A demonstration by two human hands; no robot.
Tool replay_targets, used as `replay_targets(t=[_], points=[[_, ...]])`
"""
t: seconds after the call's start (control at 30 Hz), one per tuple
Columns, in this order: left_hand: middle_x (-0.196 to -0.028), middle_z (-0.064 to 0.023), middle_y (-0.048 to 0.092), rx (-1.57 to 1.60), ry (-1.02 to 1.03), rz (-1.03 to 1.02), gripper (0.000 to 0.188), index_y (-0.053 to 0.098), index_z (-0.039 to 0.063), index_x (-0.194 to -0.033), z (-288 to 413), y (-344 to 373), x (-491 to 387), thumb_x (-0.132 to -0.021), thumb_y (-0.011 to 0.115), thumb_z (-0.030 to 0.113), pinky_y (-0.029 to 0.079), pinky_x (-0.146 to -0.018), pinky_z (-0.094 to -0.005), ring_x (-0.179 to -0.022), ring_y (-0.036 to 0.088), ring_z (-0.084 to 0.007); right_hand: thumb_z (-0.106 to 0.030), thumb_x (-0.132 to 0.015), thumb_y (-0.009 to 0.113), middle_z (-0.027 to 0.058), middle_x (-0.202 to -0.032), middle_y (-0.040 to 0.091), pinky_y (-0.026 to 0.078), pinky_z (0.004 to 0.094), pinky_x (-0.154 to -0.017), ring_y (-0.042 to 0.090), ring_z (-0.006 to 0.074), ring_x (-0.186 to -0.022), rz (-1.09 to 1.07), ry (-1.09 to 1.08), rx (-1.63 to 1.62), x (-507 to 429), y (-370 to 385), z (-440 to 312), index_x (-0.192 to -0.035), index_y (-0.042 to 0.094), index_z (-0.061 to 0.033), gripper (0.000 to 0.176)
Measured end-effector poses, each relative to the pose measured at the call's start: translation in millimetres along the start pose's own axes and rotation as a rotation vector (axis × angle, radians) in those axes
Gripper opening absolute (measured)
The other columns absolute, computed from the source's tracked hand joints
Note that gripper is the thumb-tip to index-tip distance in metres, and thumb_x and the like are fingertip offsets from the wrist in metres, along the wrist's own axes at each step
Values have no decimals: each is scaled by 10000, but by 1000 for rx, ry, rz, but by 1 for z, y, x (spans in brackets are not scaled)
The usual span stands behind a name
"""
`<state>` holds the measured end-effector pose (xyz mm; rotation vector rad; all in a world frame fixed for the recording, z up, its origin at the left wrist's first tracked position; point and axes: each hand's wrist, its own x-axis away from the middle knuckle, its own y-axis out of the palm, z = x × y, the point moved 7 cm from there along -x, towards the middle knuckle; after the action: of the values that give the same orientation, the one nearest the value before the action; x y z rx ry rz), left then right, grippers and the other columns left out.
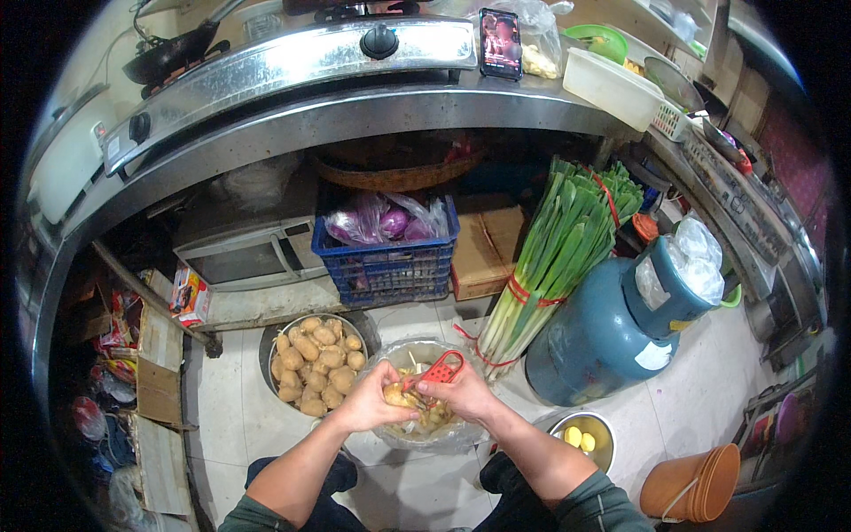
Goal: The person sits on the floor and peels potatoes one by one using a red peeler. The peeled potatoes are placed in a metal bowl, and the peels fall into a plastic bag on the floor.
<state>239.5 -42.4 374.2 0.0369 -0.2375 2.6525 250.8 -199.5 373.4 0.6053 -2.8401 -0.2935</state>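
Observation:
My left hand [377, 399] grips a partly peeled potato [399, 395] above a bin lined with a clear plastic bag [425, 439]. Against the potato, my right hand [463, 394] holds a red-handled peeler [443, 367]; its blade is hard to make out. Peelings lie inside the bag below both hands. To the left, a round metal pot [264, 352] is heaped with unpeeled potatoes [318, 362]. On the right, a steel bowl [606, 444] contains peeled yellow potatoes [579, 438].
Beyond the bin stand a tied bundle of leeks or large scallions [552, 253], a blue gas cylinder [585, 332], a blue crate [392, 266] and a microwave [252, 256]. An orange bucket [688, 485] is at right. A steel counter [399, 106] with a phone [500, 43] curves overhead.

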Motion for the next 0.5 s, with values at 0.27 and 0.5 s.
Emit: replay_targets(t=[0.27,0.5], points=[[-911,-46,635,66,-38,-59,545,403,75,-1016,-6,-1,-2,-728,864,33,540,-667,-255,-815,626,-91,-110,-898,731,46,-961,717,545,283,-743,655,115,-834,-31,80,-147,-3,-7,25,-1084,683,-15,215],[-932,-43,630,74,-70,-114,548,407,79,-1020,-8,2,2,-725,868,45,520,-695,-251,-848,600,-86,-104,-925,698,61,-989,708,544,293,-743,655,129,-835,-97,85,-240,-2,-6,29,-1136,661,-20,230]])
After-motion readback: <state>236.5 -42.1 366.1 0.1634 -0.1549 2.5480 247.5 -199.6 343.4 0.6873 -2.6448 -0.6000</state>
